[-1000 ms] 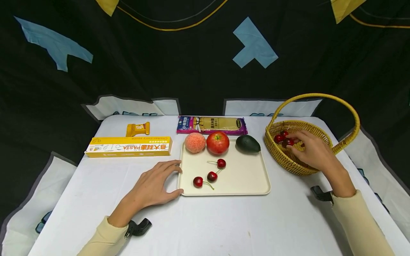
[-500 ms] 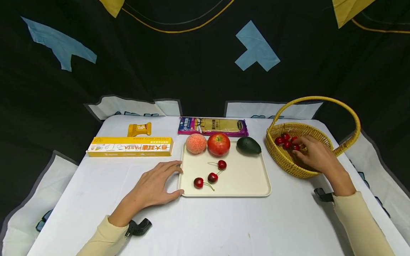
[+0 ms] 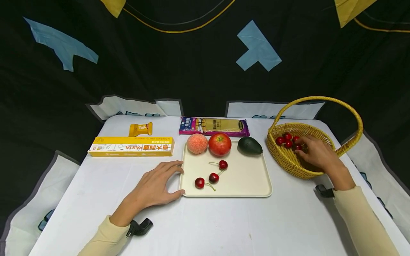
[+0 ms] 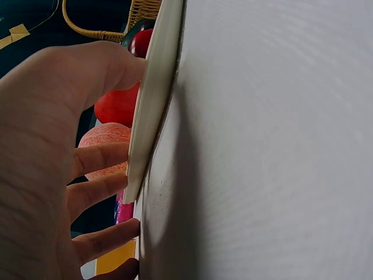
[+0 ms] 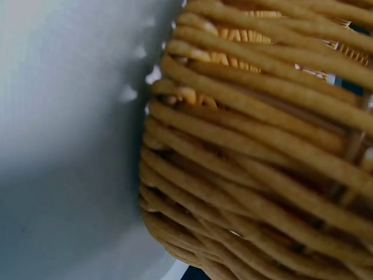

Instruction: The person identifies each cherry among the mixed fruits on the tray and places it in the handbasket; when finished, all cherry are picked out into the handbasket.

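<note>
My left hand (image 3: 155, 185) rests at the left edge of a cream tray (image 3: 243, 177), thumb and fingers spread along its rim. The left wrist view shows the thumb (image 4: 119, 67) and fingertips against the rim. On the tray lie three stemmed cherries (image 3: 213, 177), a red apple (image 3: 219, 144), a rough pink peach-like fruit (image 3: 196, 143) and a dark green avocado (image 3: 250, 146). My right hand (image 3: 317, 151) is inside a wicker basket (image 3: 282, 160), thumb and fingertips pinching a cherry (image 3: 298, 147). Several other cherries (image 3: 288, 143) lie beside it. The basket's weave hides the right hand in the right wrist view.
The basket's tall hooped handle (image 3: 320, 98) arches over behind the right hand. A purple noodle packet (image 3: 214, 127) lies behind the tray. To the left are a yellow pasta box (image 3: 131, 147) and a small orange-yellow packet (image 3: 141, 129). A black curtain hangs behind the table.
My right hand has drawn slightly back to the right within the basket, leaving more cherries showing. The left hand stays at the tray's edge. The head view has shifted slightly.
</note>
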`<state>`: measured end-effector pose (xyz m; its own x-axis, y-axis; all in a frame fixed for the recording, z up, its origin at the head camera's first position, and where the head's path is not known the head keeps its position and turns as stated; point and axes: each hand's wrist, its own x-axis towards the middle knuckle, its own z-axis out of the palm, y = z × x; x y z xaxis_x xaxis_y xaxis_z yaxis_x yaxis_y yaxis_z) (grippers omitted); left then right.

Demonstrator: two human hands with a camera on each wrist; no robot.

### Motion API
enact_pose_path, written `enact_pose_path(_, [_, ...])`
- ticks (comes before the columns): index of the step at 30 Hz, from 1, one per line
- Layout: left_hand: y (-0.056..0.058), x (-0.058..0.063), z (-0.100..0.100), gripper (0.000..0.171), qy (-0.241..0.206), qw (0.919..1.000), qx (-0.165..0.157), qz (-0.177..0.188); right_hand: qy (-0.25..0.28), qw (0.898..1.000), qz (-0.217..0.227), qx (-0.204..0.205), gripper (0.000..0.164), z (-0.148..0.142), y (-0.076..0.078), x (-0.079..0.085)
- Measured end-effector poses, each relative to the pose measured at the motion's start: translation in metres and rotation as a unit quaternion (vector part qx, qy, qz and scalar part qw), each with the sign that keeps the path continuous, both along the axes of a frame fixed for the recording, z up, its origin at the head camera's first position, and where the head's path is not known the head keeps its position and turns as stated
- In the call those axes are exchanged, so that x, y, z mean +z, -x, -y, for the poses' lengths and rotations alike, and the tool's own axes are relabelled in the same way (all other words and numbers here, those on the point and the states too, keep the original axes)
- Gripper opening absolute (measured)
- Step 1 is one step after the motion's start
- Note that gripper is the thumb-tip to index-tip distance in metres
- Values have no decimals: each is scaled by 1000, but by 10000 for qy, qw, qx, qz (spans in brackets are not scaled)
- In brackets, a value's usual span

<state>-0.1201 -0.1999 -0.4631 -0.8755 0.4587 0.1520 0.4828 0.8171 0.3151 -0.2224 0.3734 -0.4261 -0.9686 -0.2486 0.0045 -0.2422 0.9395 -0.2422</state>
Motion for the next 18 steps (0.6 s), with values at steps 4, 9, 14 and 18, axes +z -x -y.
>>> enact_pose_path(4, [0,0,0,54,2,10000,1,-5,3,9999,96,-28,45,-2,2,1])
enact_pose_path(9, [1,0,0,54,9,10000,-3,-9,-14,9999,114,-67,46,-3,4,3])
enact_pose_path(14, [1,0,0,52,8,10000,17,-24,-104,9999,7,-91,51,1,3,5])
enact_pose_path(18, [1,-1,0,52,-13,10000,20,-44,-88,9998,-184,-79,49,9,0,10])
